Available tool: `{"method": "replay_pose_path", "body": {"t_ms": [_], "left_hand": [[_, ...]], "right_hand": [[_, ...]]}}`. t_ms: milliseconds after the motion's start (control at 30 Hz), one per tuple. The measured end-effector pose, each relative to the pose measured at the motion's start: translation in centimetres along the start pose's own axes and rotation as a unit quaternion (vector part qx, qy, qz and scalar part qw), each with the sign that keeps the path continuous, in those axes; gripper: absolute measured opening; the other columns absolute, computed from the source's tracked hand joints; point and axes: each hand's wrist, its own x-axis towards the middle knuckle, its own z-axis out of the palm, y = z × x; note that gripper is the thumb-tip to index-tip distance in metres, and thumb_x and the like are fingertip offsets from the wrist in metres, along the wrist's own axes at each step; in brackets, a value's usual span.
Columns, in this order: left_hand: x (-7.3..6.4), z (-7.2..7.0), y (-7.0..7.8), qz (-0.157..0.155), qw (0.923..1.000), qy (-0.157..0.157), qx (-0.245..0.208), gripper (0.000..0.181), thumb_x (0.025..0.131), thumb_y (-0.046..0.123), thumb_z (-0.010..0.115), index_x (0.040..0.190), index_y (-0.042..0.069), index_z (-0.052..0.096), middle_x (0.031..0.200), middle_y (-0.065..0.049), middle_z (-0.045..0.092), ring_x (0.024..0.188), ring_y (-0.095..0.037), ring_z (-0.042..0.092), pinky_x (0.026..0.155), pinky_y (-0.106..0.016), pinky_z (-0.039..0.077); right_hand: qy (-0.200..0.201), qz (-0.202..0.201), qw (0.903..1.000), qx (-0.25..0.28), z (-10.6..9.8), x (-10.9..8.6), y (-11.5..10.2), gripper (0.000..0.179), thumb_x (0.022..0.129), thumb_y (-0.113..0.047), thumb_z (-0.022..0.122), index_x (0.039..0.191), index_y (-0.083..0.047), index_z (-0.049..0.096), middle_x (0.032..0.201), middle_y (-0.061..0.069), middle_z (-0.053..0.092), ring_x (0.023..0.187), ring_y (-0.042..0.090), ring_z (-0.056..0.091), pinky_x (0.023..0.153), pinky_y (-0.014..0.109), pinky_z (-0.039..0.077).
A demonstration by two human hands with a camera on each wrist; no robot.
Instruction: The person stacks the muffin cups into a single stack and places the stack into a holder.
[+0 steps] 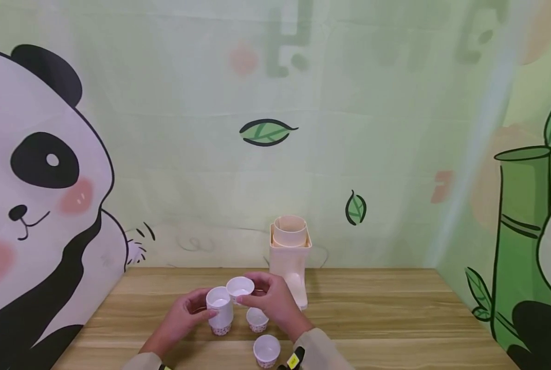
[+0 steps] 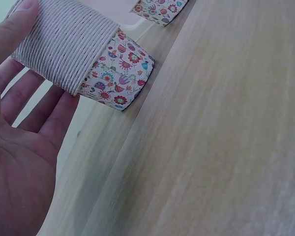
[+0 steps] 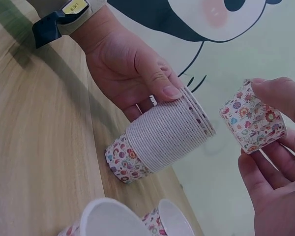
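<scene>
My left hand (image 1: 187, 312) grips a tall stack of nested paper cups (image 1: 220, 311), thumb on one side and fingers round the other. The stack stands upright on the table; its lowest cup shows a flowered print (image 2: 119, 73), with white rims packed above it. Just right of the stack's top, my right hand (image 1: 271, 298) pinches a single flowered paper cup (image 3: 253, 118) between thumb and fingers, its mouth up and clear of the table. Two more paper cups stand mouth up on the table: one (image 1: 257, 319) below the right hand, another (image 1: 267, 351) nearer me.
Behind the right hand stands a pale pink dispenser-like stand (image 1: 288, 262) with a round cylinder (image 1: 290, 231) in its top. The wooden table (image 1: 386, 308) ends at a green backdrop (image 1: 201, 154) printed with a panda and bamboo.
</scene>
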Motion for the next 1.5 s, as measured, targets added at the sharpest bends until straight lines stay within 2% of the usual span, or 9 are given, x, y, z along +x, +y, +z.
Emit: {"method": "replay_pose_path", "body": {"t_ms": [233,467,667,900,1033,1300,1500], "left_hand": [[0.1,-0.1,-0.5,0.022,0.9997,-0.01,-0.005,0.054,0.09,0.013,0.078,0.137,-0.005,0.058,0.128,-0.02,0.069,0.107,-0.001,0.067,0.095,-0.019,0.053],[-0.1,-0.1,-0.4,0.02,0.9997,-0.013,0.002,0.054,0.091,0.015,0.077,0.138,-0.003,0.057,0.129,-0.022,0.068,0.108,-0.002,0.067,0.095,-0.02,0.053],[-0.1,-0.1,-0.3,0.025,0.9996,-0.008,0.008,0.052,0.091,0.013,0.077,0.137,-0.004,0.058,0.126,-0.014,0.071,0.107,-0.001,0.068,0.095,-0.019,0.053],[-0.2,-0.1,0.0,0.027,0.9996,-0.009,0.001,0.053,0.091,0.014,0.077,0.137,-0.004,0.058,0.125,-0.009,0.073,0.107,-0.001,0.068,0.094,-0.019,0.053],[-0.2,-0.3,0.1,0.031,0.9994,-0.015,0.002,0.053,0.092,0.014,0.076,0.137,-0.005,0.057,0.126,-0.012,0.072,0.108,-0.001,0.067,0.094,-0.019,0.053],[-0.3,-0.3,0.2,0.027,0.9994,-0.019,0.001,0.054,0.093,0.013,0.075,0.139,-0.006,0.055,0.131,-0.026,0.066,0.108,0.0,0.066,0.095,-0.02,0.052],[-0.2,-0.3,0.1,0.015,0.9998,-0.012,0.008,0.054,0.092,0.014,0.077,0.138,-0.005,0.056,0.13,-0.022,0.069,0.108,-0.001,0.067,0.095,-0.02,0.053]], "right_hand": [[-0.017,-0.017,0.9996,0.017,1.0,0.7,-0.1,0.046,0.083,-0.007,0.085,0.126,-0.002,0.069,0.117,0.018,0.075,0.104,0.028,0.074,0.086,0.027,0.061],[-0.028,-0.028,0.999,0.021,2.0,1.4,-0.3,0.043,0.084,-0.006,0.084,0.124,0.0,0.07,0.117,0.021,0.074,0.1,0.023,0.075,0.085,0.026,0.061],[-0.027,-0.022,0.9991,0.025,2.7,1.9,0.0,0.04,0.084,-0.005,0.084,0.122,0.0,0.071,0.115,0.02,0.075,0.095,0.015,0.074,0.085,0.026,0.061],[-0.023,-0.014,0.9994,0.021,3.1,2.2,0.3,0.039,0.084,-0.006,0.084,0.12,-0.002,0.072,0.114,0.017,0.076,0.095,0.014,0.074,0.085,0.026,0.06],[-0.023,-0.013,0.9994,0.024,3.4,2.3,0.4,0.038,0.083,-0.006,0.084,0.119,-0.002,0.072,0.113,0.017,0.077,0.095,0.014,0.074,0.085,0.026,0.06],[-0.02,-0.015,0.9994,0.022,3.8,2.5,0.6,0.037,0.084,-0.007,0.084,0.119,-0.003,0.073,0.113,0.015,0.077,0.095,0.014,0.074,0.086,0.026,0.06],[-0.022,-0.018,0.9994,0.019,3.9,2.6,0.8,0.038,0.084,-0.006,0.083,0.121,-0.002,0.072,0.114,0.017,0.076,0.096,0.015,0.074,0.086,0.025,0.06]]}}
